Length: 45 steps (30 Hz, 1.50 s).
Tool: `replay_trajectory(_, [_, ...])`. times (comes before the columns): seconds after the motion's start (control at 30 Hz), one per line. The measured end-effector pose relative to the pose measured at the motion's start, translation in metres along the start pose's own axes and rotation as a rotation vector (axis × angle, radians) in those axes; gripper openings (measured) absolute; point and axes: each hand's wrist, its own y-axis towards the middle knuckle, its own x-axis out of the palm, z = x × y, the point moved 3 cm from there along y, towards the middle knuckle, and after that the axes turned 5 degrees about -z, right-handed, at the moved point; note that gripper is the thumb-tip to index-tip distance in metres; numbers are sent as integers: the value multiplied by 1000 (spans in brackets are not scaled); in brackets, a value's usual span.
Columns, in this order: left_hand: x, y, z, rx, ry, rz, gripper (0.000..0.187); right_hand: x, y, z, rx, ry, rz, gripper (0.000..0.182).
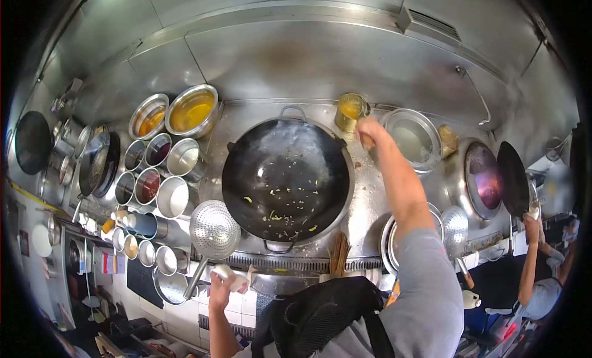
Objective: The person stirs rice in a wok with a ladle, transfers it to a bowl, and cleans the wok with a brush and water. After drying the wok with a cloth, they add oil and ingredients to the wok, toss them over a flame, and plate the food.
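Observation:
A large black wok [287, 179] sits on the stove in front of me, with steam rising and small pale and green bits scattered inside. My right hand [372, 133] is closed around the wooden handle of what looks like a ladle, its head hard to make out at the metal pot of yellow liquid [351, 106] behind the wok. Low on the left, my left hand [223, 285] grips a white cloth [229, 276] near the wok's front edge. A perforated strainer [214, 230] rests left of the wok, its handle pointing down beside that hand.
Two bowls of amber liquid, including a steel bowl [192, 111], and several seasoning pots [148, 185] stand left. A steel basin [412, 140] is at the right. A bamboo brush [339, 254] stands at the front edge. Far right, a co-worker's hand [531, 221] holds another wok [513, 179].

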Motion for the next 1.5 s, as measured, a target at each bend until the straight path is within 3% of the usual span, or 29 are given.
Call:
replay_trajectory(0.03, [-5,-6,1,-76,16,-75,49,5,-18,-12,-25,-667,121,16])
replay_trajectory(0.07, [-12,-13,-4,-158,31,-155,49,-2,-10,-2,-11,-674,122,16])
replay_trajectory(0.1, [-28,-8,-24,-171,26,-164,49,-20,7,16,-9,-347,12,17])
replay_trajectory(0.13, [-50,3,-53,-77,439,-174,50,-30,15,26,-9,-18,-90,18])
replay_trajectory(0.17, [-61,13,-67,32,855,-183,51,-30,10,32,0,-21,-75,18])
replay_trajectory(0.2, [-48,11,-45,-41,1101,-163,57,-28,-6,33,-154,-427,74,22])
replay_trajectory(0.23, [-35,13,-37,-43,1100,-185,57,-24,-24,35,-301,-838,222,28])
replay_trajectory(0.27, [-29,12,-33,-6,721,-136,58,-9,-72,29,-89,-720,285,42])
replay_trajectory(0.3, [-29,10,-29,15,344,-82,60,-24,-81,56,-55,-721,297,42])
replay_trajectory(0.37, [-28,14,-29,-84,369,-73,64,-57,-103,88,-587,-1015,542,55])
replay_trajectory(0.47, [-27,20,-37,-28,419,-178,72,-71,-172,100,-287,-965,681,56])
replay_trajectory(0.57, [-31,19,-44,-44,499,-132,76,-104,-200,126,-211,-938,798,57])
replay_trajectory(0.67, [-32,15,-33,179,803,-26,84,-125,-208,136,-163,-852,837,51])
replay_trajectory(0.73, [-14,11,3,256,754,95,84,-143,-202,144,-123,-803,850,47])
replay_trajectory(0.83, [24,22,50,435,716,164,69,-155,-194,168,-126,59,538,39])
replay_trajectory(0.87, [44,31,66,525,696,139,64,-146,-211,155,-158,257,447,18])
replay_trajectory(0.9, [65,41,78,528,650,81,58,-144,-225,153,-160,257,443,18])
replay_trajectory(0.97, [131,56,124,491,547,-29,44,-132,-244,151,-235,712,250,12])
replay_trajectory(1.0, [157,77,128,584,462,-148,43,-113,-271,136,-216,748,271,10])
replay_trajectory(1.07, [220,95,147,714,371,-272,38,-102,-302,131,-195,707,263,33])
replay_trajectory(1.13, [278,118,161,687,438,-311,32,-88,-330,124,-206,791,192,49])
replay_trajectory(1.17, [304,129,162,658,442,-337,32,-81,-343,118,-191,787,184,49])
replay_trajectory(1.2, [330,148,156,641,497,-340,29,-66,-361,103,-138,780,172,19])
replay_trajectory(1.23, [355,181,133,610,507,-361,29,-61,-372,101,-160,772,71,26])
replay_trajectory(1.27, [376,167,146,353,370,-419,30,-52,-383,93,-138,731,52,30])
replay_trajectory(1.3, [397,191,127,276,216,-476,33,-42,-395,84,-121,692,38,35])
replay_trajectory(1.33, [410,189,134,218,314,-494,35,-34,-405,79,-106,678,10,35])
replay_trajectory(1.43, [436,192,132,302,409,-443,40,-9,-414,78,-81,476,-43,40])
replay_trajectory(1.5, [438,195,144,129,535,-582,32,0,-414,85,-108,353,-5,43])
